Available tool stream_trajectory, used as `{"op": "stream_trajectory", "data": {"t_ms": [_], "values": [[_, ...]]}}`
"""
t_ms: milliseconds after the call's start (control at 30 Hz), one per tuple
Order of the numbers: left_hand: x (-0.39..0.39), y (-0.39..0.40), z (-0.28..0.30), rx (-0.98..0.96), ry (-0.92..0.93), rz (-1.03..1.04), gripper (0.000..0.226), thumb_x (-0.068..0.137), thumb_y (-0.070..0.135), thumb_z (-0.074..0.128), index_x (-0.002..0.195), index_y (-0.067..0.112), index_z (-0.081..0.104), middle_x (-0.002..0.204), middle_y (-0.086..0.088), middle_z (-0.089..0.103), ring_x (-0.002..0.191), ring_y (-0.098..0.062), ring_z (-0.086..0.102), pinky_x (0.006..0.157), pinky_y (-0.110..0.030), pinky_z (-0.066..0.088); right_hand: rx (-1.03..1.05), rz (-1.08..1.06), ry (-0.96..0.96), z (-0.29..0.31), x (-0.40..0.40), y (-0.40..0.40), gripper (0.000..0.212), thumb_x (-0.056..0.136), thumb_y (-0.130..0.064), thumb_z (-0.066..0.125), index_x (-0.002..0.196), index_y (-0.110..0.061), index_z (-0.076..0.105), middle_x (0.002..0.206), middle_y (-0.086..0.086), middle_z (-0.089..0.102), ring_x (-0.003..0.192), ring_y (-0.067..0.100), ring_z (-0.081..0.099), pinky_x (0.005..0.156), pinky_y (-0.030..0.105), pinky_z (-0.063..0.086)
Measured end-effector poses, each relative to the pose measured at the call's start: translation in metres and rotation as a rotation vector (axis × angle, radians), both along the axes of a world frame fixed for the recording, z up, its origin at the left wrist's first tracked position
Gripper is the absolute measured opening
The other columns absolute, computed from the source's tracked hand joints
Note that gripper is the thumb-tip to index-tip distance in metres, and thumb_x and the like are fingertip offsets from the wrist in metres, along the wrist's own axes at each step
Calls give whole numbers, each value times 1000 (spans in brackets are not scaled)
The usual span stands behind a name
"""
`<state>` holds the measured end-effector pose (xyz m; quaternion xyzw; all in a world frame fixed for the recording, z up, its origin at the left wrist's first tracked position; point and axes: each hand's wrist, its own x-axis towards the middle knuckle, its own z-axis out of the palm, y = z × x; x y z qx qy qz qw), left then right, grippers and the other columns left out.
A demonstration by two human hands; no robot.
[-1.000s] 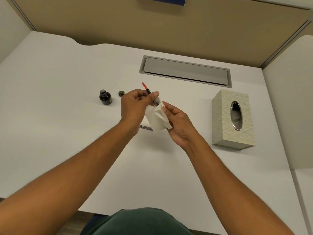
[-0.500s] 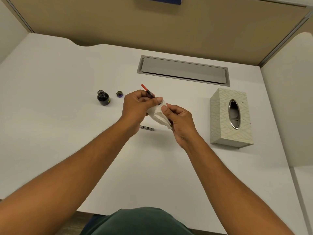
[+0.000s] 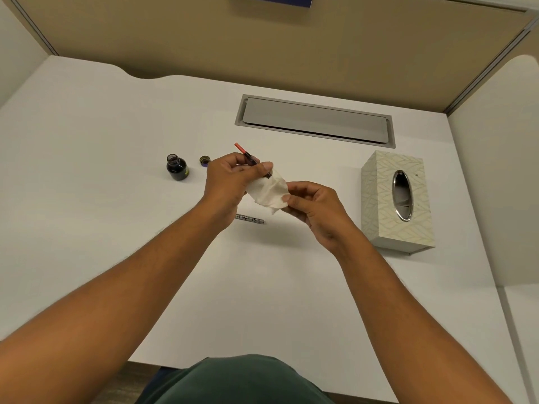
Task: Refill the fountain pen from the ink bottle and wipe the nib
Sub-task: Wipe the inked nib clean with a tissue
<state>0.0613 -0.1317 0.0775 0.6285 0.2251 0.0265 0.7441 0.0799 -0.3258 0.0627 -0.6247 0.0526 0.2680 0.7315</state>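
L hand [image 3: 233, 177] gripped pen section [image 3: 248, 155], red-tipped, nib hidden in crumpled white tissue [image 3: 268, 192]; R hand [image 3: 313, 207] pinched tissue.

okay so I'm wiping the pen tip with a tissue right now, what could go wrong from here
The ink bottle stands open on the desk, its cap beside it, close to your left hand; an elbow or wrist could tip it. The pen tip is buried in the tissue held by your right hand, so ink may soak through onto your fingers.
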Motion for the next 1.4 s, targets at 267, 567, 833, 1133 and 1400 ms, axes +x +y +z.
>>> {"op": "stream_trajectory", "data": {"t_ms": [267, 567, 833, 1133, 1400], "values": [[2, -1, -8, 146, 12, 15, 32, 68, 28, 97, 85, 10, 75, 85, -17, 80, 81, -35, 78, 86, -50, 59, 100, -119, -22, 13, -5, 14, 21, 101, -5, 67, 121, -1, 74, 123, 20, 76, 113, 31, 76, 97, 39, 63], [-2, -10, -3, 9, 42, 11, 24, 77, 15, 92, 89, 7, 73, 86, -12, 79, 84, -27, 76, 89, -45, 63, 219, -207, 119, 6, -12, 21, 24, 93, -4, 77, 115, -11, 71, 108, 13, 73, 110, 31, 76, 92, 42, 65], [-5, -13, -1, 25, 19, 13, 21, 80, 15, 91, 89, 9, 73, 91, -13, 79, 91, -29, 79, 84, -40, 65, 143, -188, 64, 0, -13, 27, 21, 97, -4, 72, 118, 0, 76, 111, 14, 80, 100, 24, 79, 83, 29, 64], [-4, -16, -5, 34, 7, 57, 21, 79, 18, 92, 87, 9, 75, 96, -16, 81, 95, -33, 80, 89, -45, 65, 137, -202, 47, -2, -13, 27, 16, 96, -4, 73, 111, -3, 78, 105, 10, 82, 96, 21, 79, 82, 28, 64], [-1, -3, 2, -38, -17, 202, 26, 79, 18, 93, 87, 7, 71, 85, -11, 77, 81, -21, 78, 80, -36, 65, 3, -311, -38, -8, -13, 20, 14, 90, 2, 78, 101, -7, 81, 92, 0, 83, 86, 13, 80, 76, 25, 64]]}}
